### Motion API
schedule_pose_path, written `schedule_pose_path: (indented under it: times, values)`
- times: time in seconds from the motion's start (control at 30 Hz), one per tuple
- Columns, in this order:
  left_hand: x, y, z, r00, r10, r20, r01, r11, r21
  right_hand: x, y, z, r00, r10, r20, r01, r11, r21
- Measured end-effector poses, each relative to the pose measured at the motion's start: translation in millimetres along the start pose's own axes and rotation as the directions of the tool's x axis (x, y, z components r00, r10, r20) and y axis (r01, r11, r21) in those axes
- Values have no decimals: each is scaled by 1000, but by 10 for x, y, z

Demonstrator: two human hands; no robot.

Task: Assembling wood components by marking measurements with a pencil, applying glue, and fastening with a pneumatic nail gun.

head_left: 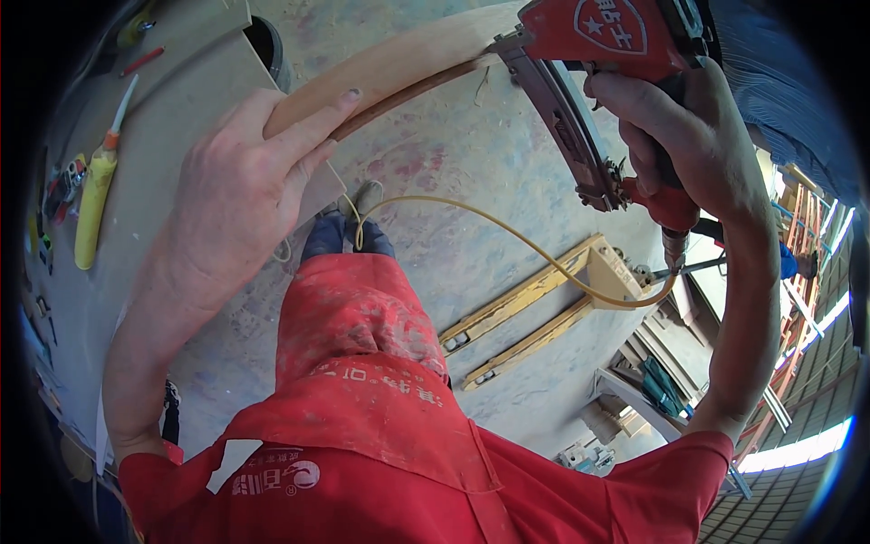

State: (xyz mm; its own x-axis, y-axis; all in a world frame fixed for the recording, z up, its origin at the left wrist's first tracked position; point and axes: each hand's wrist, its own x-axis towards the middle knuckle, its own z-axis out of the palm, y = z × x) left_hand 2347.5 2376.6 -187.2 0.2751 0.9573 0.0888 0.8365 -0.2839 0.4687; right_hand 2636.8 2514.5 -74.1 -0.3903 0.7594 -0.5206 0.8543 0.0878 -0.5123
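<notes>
My left hand (237,186) is wrapped round the near end of a curved wooden strip (399,65), index finger stretched along its face. The strip arcs away to the upper right, its inner edge darker. My right hand (693,136) grips the handle of a red nail gun (594,45), whose long dark magazine slants down toward me. The gun's nose is at the strip's far part; whether it presses on the wood I cannot tell. A yellow air hose (507,231) runs from the fitting below the handle, loops over the floor and goes left.
On the worktable (195,63) at left lie a yellow glue bottle (95,204) with a long nozzle, a red pen (142,61) and small tools. A dark bucket (267,43) stands beyond it. A yellow pallet jack (507,304) sits on the floor; boards (671,349) are stacked at right.
</notes>
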Motion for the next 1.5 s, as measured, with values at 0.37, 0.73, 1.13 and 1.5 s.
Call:
schedule_pose_path:
  times: [0.37,0.73,1.13,1.5]
  values:
    - [-290,226,-255,999,-35,-40,37,998,55,-251,-64,48,995,-98,-16,98,995,-28]
    - [-636,-86,-214,993,-98,-58,101,994,51,-372,-604,383,980,-197,20,191,969,159]
    - [-530,-184,-123,995,-62,-76,67,995,71,-62,-423,476,983,-144,117,124,979,165]
    - [-842,-69,-339,996,-48,-81,56,993,105,-414,-630,559,990,-105,92,85,977,194]
